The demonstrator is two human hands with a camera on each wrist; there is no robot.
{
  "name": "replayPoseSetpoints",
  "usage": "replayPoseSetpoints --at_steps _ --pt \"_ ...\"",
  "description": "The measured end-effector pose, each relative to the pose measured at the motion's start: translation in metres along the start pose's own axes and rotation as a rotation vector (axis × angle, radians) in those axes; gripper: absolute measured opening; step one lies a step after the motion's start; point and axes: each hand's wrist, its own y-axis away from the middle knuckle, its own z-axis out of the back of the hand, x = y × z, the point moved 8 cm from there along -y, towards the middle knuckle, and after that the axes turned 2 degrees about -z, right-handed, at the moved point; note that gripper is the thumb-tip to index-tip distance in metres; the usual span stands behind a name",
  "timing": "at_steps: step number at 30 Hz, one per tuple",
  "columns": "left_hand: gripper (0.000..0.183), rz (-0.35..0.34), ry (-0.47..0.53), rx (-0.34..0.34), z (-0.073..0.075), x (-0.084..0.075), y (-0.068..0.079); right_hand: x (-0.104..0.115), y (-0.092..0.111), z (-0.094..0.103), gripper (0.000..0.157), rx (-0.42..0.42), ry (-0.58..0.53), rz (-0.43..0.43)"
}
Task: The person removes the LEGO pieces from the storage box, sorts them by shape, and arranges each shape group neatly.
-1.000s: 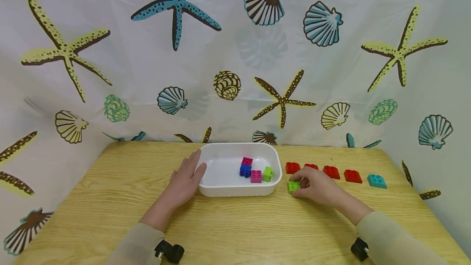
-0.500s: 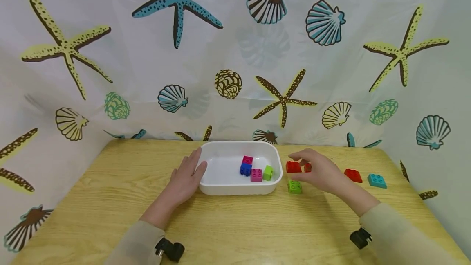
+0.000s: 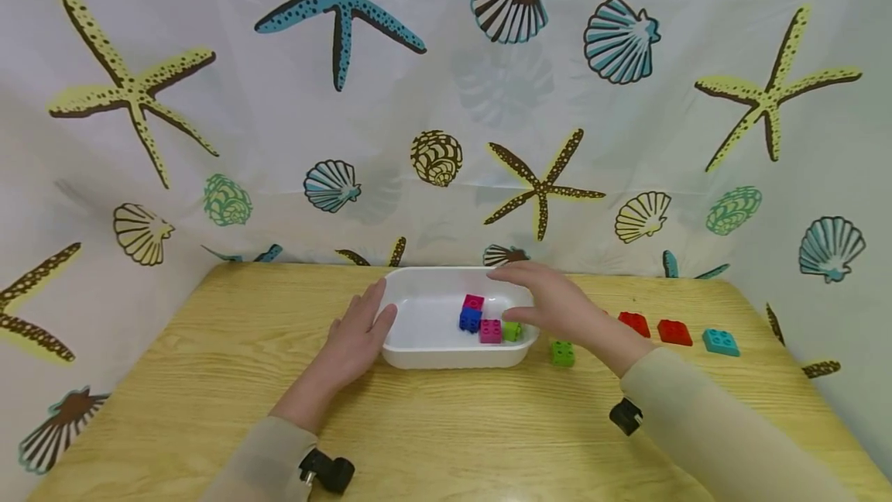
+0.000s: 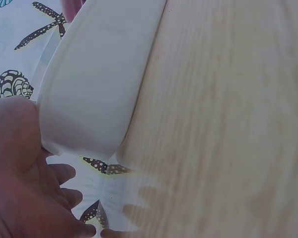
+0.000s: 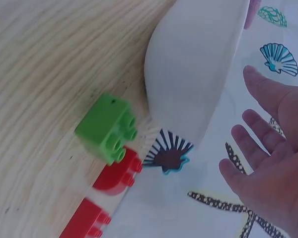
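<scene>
From here I see the white tray (image 3: 453,359) near the back of the wooden table (image 3: 446,424), a blue block (image 3: 470,321), two pink blocks (image 3: 491,331) and a lime block (image 3: 512,331) inside, toward its right. The left hand (image 3: 354,341) touches the tray's left end, fingers extended, gripping nothing. The right hand (image 3: 554,304) hangs over the right end, fingers spread wide and holding nothing, partly covering the lime block. A green block (image 3: 562,354) sits just outside; red blocks (image 3: 674,332), some hidden behind the right hand and forearm, run toward a teal block (image 3: 721,342). Behind hangs a seashell-patterned cloth (image 3: 390,115).
</scene>
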Motion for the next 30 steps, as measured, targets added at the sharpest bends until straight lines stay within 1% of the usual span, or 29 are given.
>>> replayPoseSetpoints --at_steps 4,8,10,14,20,23,27,30 --pt "0.072 -0.001 0.004 -0.005 0.0 0.0 0.0 0.009 -0.016 -0.015 0.061 0.068 0.041 0.017" --pt "0.072 -0.003 -0.001 -0.008 0.0 -0.001 -0.001 0.016 -0.028 -0.03 0.056 0.139 0.081 0.048" --pt "0.072 -0.001 -0.002 -0.008 0.0 0.0 0.0 0.019 -0.032 -0.036 0.054 0.174 0.092 0.056" --pt "0.072 -0.004 -0.004 -0.011 0.0 0.0 0.001 0.022 -0.038 -0.046 0.052 0.215 0.115 0.075" --pt "0.072 -0.002 -0.005 -0.008 0.001 -0.002 0.002 0.021 -0.043 -0.059 0.052 0.281 0.105 0.07" --pt "0.072 0.006 -0.009 -0.005 0.002 -0.003 0.003 0.02 -0.044 -0.064 0.052 0.295 0.12 0.074" --pt "0.073 0.005 -0.002 -0.006 0.002 -0.004 0.004 0.018 -0.046 -0.067 0.051 0.289 0.145 0.087" --pt "0.075 -0.004 0.01 -0.019 0.003 -0.004 0.004 0.019 -0.047 -0.069 0.05 0.281 0.147 0.089"
